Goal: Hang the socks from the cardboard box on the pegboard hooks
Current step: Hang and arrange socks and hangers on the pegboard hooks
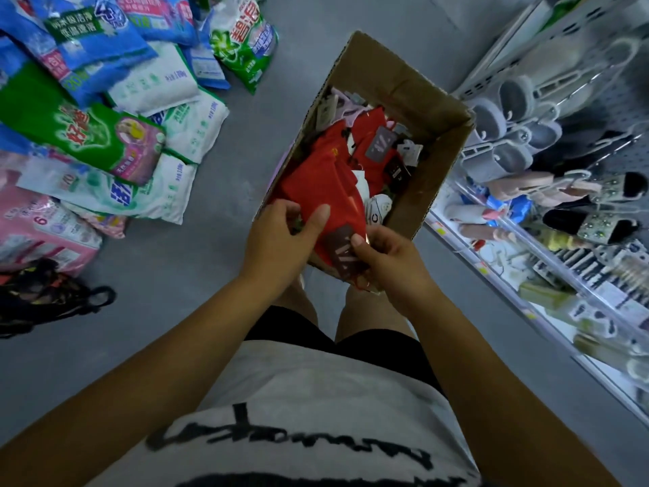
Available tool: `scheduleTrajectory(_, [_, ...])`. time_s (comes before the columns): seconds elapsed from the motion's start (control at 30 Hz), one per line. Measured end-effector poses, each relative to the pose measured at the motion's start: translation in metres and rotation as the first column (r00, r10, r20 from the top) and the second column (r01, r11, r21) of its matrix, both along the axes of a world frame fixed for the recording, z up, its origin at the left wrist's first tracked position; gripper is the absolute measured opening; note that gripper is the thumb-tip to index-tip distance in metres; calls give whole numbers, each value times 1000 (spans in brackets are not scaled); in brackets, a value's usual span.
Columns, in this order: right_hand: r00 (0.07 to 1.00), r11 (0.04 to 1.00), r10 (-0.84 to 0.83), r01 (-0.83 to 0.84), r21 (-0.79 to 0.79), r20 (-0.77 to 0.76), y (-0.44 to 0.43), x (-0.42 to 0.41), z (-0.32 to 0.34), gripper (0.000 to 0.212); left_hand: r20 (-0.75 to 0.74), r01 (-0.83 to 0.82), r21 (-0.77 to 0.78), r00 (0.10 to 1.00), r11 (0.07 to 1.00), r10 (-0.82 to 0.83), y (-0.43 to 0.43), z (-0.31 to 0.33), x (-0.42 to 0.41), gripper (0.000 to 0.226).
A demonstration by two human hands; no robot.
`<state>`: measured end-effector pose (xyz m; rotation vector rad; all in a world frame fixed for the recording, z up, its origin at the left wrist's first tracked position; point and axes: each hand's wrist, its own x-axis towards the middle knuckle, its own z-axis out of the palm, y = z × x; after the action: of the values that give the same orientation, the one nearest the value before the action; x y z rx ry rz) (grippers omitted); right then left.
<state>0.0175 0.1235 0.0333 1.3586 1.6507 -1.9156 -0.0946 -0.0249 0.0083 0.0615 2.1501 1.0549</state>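
An open cardboard box [414, 110] stands on the grey floor in front of me, filled with socks, mostly red, with dark card labels. Both hands are at its near end. My left hand [281, 240] grips a pair of red socks [337, 216] from the left side. My right hand [386, 261] pinches the same pair at its dark card label [342, 256]. The white pegboard [569, 47] rises at the upper right, with slippers hanging on its hooks.
Bags of laundry powder [105, 110] lie piled on the floor at the left, with a black bag [45, 297] below them. Shelves [562, 268] with slippers and small goods run along the right. Grey floor [158, 275] lies between the pile and the box.
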Motion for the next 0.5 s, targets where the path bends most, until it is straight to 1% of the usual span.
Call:
scheduleTrajectory(0.03, [999, 999, -34, 33, -35, -22, -4, 3, 6, 24, 180, -38, 44, 983, 998, 29, 6, 6, 0, 52])
scheduleTrajectory(0.07, [997, 996, -71, 68, -63, -42, -9, 6, 11, 26, 331, -87, 88, 942, 992, 53, 11, 12, 0, 49])
scheduleTrajectory(0.1, [993, 992, -106, 101, -79, -58, -12, 9, 14, 28, 408, -115, 126, 911, 985, 54, 15, 16, 1, 41])
scheduleTrajectory(0.17, [985, 985, -161, 156, -72, -69, -17, 14, 19, 30, 397, -111, 167, 917, 980, 36, 20, 23, 1, 29])
scheduleTrajectory(0.27, [967, 970, -240, 235, -63, -89, -18, 24, 26, 32, 351, -91, 206, 936, 974, 14, 24, 32, 5, 26])
scheduleTrajectory(0.37, [937, 943, -331, 324, -78, -106, -14, 32, 35, 36, 267, -59, 205, 964, 977, 3, 30, 38, 9, 8])
scheduleTrajectory(0.43, [920, 926, -376, 370, -71, -110, -3, 39, 40, 33, 237, -92, 190, 971, 977, 45, 33, 40, 9, 9])
scheduleTrajectory(0.5, [907, 914, -405, 398, -77, -120, 12, 51, 44, 24, 238, -111, 185, 969, 976, 66, 35, 43, 9, 19])
